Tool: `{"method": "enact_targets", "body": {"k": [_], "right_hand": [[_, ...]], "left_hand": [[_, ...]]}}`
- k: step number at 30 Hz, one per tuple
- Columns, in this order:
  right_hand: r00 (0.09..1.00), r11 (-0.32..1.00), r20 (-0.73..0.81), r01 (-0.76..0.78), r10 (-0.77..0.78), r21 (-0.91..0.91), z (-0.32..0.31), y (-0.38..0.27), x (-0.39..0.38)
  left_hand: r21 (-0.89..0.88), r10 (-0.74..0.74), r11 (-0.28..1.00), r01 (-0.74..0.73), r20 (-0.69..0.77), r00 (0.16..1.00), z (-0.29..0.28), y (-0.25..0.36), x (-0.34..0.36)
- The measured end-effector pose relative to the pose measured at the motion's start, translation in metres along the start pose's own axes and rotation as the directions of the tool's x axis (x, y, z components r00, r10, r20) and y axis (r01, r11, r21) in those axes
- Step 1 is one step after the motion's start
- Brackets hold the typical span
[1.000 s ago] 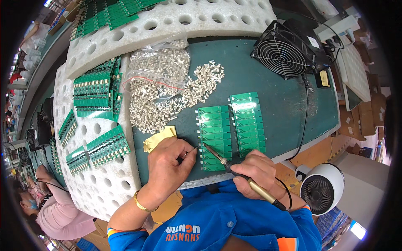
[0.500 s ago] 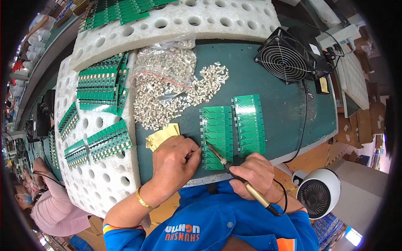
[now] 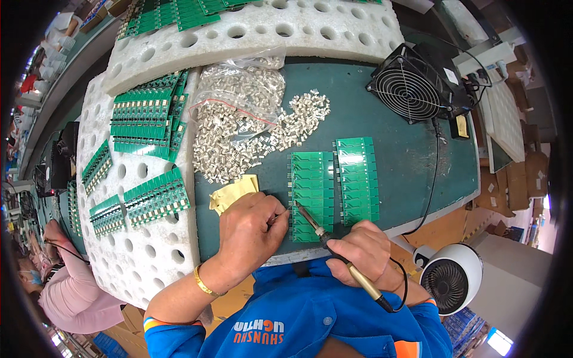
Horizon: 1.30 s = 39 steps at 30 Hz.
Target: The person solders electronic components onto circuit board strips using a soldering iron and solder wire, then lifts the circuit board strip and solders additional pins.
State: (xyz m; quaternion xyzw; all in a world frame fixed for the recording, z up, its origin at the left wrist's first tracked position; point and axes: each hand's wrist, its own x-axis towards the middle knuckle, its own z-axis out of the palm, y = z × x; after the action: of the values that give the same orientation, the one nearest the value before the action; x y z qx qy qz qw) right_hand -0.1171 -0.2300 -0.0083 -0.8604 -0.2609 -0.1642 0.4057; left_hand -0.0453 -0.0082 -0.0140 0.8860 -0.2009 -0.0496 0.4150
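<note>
My right hand (image 3: 361, 250) is closed round a soldering iron (image 3: 365, 281) with a gold-coloured handle. The iron's tip reaches the left edge of a green circuit board panel (image 3: 311, 197), where a row of small pins sticks out. My left hand (image 3: 249, 224) is pinched close beside that edge; what its fingertips hold is too small to make out. A second green panel (image 3: 358, 179) lies just to the right. Beyond my left hand is a piece of yellow paper (image 3: 234, 192), next to a heap of small white connectors (image 3: 224, 158).
A clear plastic bag (image 3: 239, 83) of connectors lies behind the heap. White foam sheets (image 3: 140, 256) bearing several green boards (image 3: 140, 119) stand left and back. A black fan (image 3: 409, 89) is at the back right, a white fan (image 3: 450, 277) lower right. A person (image 3: 77, 292) sits at left.
The view has shifted very slightly. Both hands and the soldering iron stay almost in place at the left edge of the board panel.
</note>
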Motion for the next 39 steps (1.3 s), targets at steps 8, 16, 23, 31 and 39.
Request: {"method": "enact_targets", "body": {"k": [8,16,23,31,39], "right_hand": [[0.999,1.0,0.029,0.017,-0.016,-0.021,-0.0011,-0.0011,0.0015],[0.999,1.0,0.046,0.021,-0.021,-0.014,-0.0019,-0.0035,0.0002],[0.999,1.0,0.045,0.014,-0.014,-0.018,-0.0004,-0.0051,-0.0019],[0.999,1.0,0.049,0.016,-0.015,-0.018,-0.0007,-0.0071,-0.0019],[0.999,1.0,0.035,0.016,-0.015,-0.012,0.0003,-0.0071,-0.0036]], "left_hand": [[-0.001,0.002,1.0,-0.002,-0.017,1.0,0.0021,0.0003,0.0005],[-0.008,-0.007,1.0,0.007,0.014,1.0,0.0003,0.0004,-0.001],[-0.024,-0.027,0.999,0.027,0.01,1.0,0.0012,0.0009,-0.0009],[-0.024,-0.015,1.0,0.016,0.023,1.0,0.0002,0.0001,-0.0006],[-0.033,-0.022,0.999,0.023,0.029,0.999,-0.0001,-0.0002,-0.0005]]}}
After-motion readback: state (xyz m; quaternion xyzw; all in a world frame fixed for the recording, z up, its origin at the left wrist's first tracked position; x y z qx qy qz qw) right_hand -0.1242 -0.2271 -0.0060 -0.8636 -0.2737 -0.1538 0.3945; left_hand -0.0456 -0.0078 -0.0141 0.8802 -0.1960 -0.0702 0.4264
